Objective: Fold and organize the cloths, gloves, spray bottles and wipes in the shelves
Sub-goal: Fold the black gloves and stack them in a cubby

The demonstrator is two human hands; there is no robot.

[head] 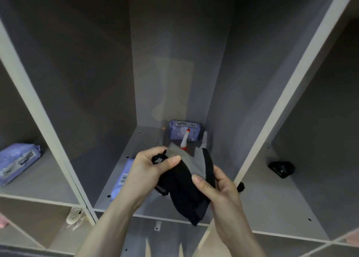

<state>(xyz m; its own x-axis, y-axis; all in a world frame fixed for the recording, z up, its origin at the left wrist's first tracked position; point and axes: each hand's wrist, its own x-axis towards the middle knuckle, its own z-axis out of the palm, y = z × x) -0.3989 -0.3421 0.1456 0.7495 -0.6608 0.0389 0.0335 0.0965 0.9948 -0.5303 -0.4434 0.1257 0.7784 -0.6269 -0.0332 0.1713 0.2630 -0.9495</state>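
A black and grey glove point(186, 181) hangs in front of the middle shelf compartment, held by both hands. My left hand point(151, 169) grips its upper left end, thumb lying across the grey part. My right hand point(217, 190) pinches its right side. Behind the glove, a spray bottle point(185, 138) with a white and red nozzle leans over a purple wipes pack point(183, 130) at the back of the compartment. Another purple wipes pack point(124, 177) lies flat on the same shelf, partly hidden by my left arm. A pale glove point(205, 140) pokes up at the back right.
The left compartment holds a purple wipes pack point(18, 161). A black glove point(281, 168) lies in the right compartment. A white object point(74, 217) sits in the lower left compartment. White shelf dividers point(46, 121) stand on either side of the middle compartment.
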